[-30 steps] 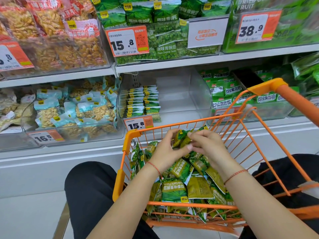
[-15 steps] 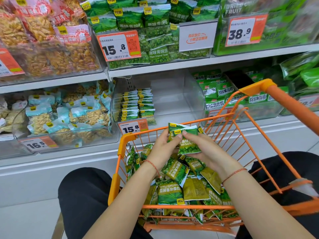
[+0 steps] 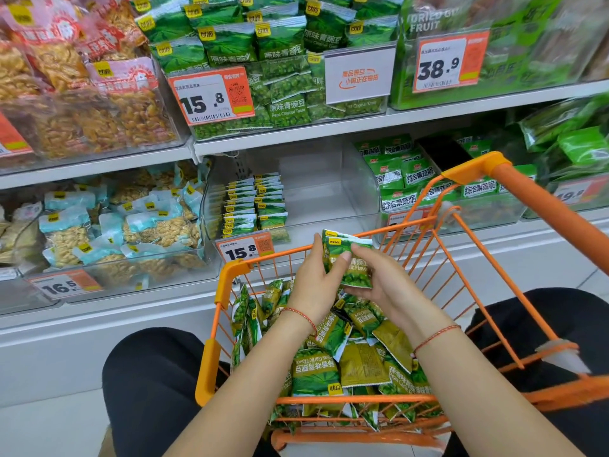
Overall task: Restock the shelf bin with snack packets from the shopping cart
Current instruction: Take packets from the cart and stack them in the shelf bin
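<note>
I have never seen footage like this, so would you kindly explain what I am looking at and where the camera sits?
There is no machine here: a person wears one wide-angle camera on the head, looking down at their own bare hands. The left hand and right hand together hold a small stack of green pea packets above an orange shopping cart full of loose packets. Ahead, a clear shelf bin holds two short rows of the same snack, with room to its right.
</note>
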Available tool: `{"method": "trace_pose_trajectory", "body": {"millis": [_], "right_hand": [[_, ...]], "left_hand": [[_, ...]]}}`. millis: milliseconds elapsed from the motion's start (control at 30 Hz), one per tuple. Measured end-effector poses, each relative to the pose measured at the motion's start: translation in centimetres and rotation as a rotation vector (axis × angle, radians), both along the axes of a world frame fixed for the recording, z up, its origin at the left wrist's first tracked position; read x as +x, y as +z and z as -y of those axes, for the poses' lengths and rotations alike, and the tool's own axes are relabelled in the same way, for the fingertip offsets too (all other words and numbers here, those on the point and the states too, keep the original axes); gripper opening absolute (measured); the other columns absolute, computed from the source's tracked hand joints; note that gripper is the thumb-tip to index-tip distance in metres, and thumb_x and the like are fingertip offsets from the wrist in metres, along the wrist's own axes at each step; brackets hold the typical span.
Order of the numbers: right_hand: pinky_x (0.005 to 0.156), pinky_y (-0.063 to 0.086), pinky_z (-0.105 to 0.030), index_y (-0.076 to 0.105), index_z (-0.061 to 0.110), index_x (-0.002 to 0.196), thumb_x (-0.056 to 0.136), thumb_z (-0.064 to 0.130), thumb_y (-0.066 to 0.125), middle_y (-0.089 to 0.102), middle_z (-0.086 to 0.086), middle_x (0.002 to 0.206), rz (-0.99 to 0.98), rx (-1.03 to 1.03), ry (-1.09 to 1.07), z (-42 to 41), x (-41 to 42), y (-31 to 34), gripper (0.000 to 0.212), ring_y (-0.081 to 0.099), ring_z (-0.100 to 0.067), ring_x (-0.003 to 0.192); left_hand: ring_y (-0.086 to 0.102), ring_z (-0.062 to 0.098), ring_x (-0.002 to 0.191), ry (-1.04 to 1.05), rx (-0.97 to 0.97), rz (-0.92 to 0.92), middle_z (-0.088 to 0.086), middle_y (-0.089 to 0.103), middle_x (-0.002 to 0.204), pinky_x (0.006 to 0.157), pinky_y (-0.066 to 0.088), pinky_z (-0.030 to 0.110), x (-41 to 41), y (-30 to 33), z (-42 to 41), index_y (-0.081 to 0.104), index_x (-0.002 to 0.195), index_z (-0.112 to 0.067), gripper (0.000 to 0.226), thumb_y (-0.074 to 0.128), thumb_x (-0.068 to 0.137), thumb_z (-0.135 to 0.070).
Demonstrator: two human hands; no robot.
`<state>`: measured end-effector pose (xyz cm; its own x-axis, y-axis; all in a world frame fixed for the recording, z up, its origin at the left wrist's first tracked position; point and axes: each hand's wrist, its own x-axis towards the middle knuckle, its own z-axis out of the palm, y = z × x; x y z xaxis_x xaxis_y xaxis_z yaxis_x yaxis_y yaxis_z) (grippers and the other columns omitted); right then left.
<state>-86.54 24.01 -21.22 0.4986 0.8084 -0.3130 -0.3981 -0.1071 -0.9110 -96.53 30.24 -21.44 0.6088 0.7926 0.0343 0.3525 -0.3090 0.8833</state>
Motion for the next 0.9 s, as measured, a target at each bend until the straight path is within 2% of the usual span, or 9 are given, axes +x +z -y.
{"method": "trace_pose_trajectory", "body": {"millis": [67, 133, 200, 300, 367, 467, 533, 767, 900], "right_hand": [[0.078, 0.055, -0.036, 0.056, 0.021, 0.113, 0.093, 0.02, 0.058, 0.055, 0.004, 0.123, 0.0, 0.041, 0.054, 0.2, -0.1, 0.3, 0.02, 0.054, -0.001, 0.095], [0.08, 0.054, -0.034, 0.051, 0.023, 0.115, 0.093, 0.016, 0.058, 0.058, 0.013, 0.104, 0.05, 0.051, 0.091, 0.5, -0.1, 0.4, 0.024, 0.056, 0.001, 0.091], [0.078, 0.054, -0.03, 0.038, 0.017, 0.139, 0.092, 0.02, 0.06, 0.053, 0.013, 0.113, 0.107, 0.029, 0.084, 0.5, 0.0, 0.2, 0.052, 0.055, -0.001, 0.092], [0.073, 0.053, -0.023, 0.031, 0.009, 0.145, 0.089, 0.03, 0.064, 0.045, 0.001, 0.137, 0.206, -0.03, 0.057, 0.4, 0.0, 0.0, 0.068, 0.053, -0.005, 0.099], [0.074, 0.053, -0.023, 0.041, 0.012, 0.139, 0.088, 0.032, 0.065, 0.053, 0.006, 0.125, 0.234, -0.041, 0.069, 0.5, -0.1, -0.1, 0.06, 0.054, -0.001, 0.096], [0.089, 0.047, -0.03, 0.058, 0.023, 0.106, 0.087, 0.029, 0.066, 0.061, 0.009, 0.106, 0.19, -0.028, 0.008, 0.5, 0.3, -0.1, 0.022, 0.056, -0.002, 0.096], [0.099, 0.042, -0.035, 0.061, 0.02, 0.103, 0.086, 0.031, 0.066, 0.064, 0.002, 0.108, 0.11, -0.047, -0.132, 0.4, 1.2, -0.3, 0.021, 0.059, -0.012, 0.101], [0.098, 0.032, -0.033, 0.052, 0.027, 0.112, 0.09, 0.031, 0.06, 0.047, -0.001, 0.135, -0.284, -0.045, -0.379, 1.0, 2.8, -0.8, 0.024, 0.062, -0.013, 0.093], [0.099, 0.032, -0.033, 0.051, 0.024, 0.124, 0.091, 0.029, 0.06, 0.046, -0.007, 0.138, -0.312, -0.04, -0.368, 1.0, 2.6, -0.8, 0.035, 0.061, -0.017, 0.097]], "left_hand": [[0.025, 0.017, 0.142, 0.034, 0.029, -0.003, 0.006, 0.025, 0.155, 0.106, 0.025, 0.021, 0.0, 0.0, -0.2, 0.014, 0.152, -0.014, 0.068, 0.045, 0.098, -0.04], [0.037, 0.014, 0.134, 0.072, 0.057, -0.013, 0.006, 0.039, 0.148, 0.095, 0.03, 0.016, -0.2, 0.1, -0.5, 0.019, 0.151, -0.014, 0.064, 0.043, 0.098, -0.04], [0.045, 0.008, 0.115, 0.086, 0.1, -0.016, 0.004, 0.051, 0.131, 0.083, 0.034, 0.012, -0.4, 0.1, -0.7, 0.025, 0.15, -0.013, 0.061, 0.043, 0.098, -0.04], [0.049, 0.017, 0.123, 0.1, 0.106, -0.006, 0.01, 0.054, 0.134, 0.095, 0.039, 0.024, -0.7, 0.1, -0.9, 0.04, 0.142, -0.01, 0.062, 0.044, 0.094, -0.048], [0.058, 0.025, 0.114, 0.109, 0.101, -0.003, 0.015, 0.064, 0.12, 0.092, 0.046, 0.034, -0.8, -0.1, -1.2, 0.055, 0.13, -0.008, 0.068, 0.042, 0.088, -0.059], [0.061, 0.019, 0.095, 0.11, 0.118, 0.033, 0.003, 0.067, 0.096, 0.071, 0.045, 0.024, -0.8, 0.0, -0.9, 0.064, 0.115, -0.012, 0.05, 0.039, 0.095, -0.051], [0.056, 0.01, 0.096, 0.098, 0.103, 0.018, -0.002, 0.065, 0.107, 0.075, 0.04, 0.021, -0.8, 0.1, -0.6, 0.059, 0.123, -0.016, 0.047, 0.034, 0.098, -0.047], [0.048, 0.029, 0.118, -0.4, 0.592, -0.894, 0.015, 0.061, 0.117, 0.106, 0.029, 0.04, 0.5, -1.4, 1.0, 0.057, 0.123, -0.014, 0.055, 0.036, 0.095, -0.057], [0.044, 0.031, 0.123, -0.354, 0.632, -0.958, 0.016, 0.06, 0.12, 0.111, 0.022, 0.042, 1.5, -1.8, 1.1, 0.059, 0.117, -0.011, 0.056, 0.041, 0.093, -0.059]]}}
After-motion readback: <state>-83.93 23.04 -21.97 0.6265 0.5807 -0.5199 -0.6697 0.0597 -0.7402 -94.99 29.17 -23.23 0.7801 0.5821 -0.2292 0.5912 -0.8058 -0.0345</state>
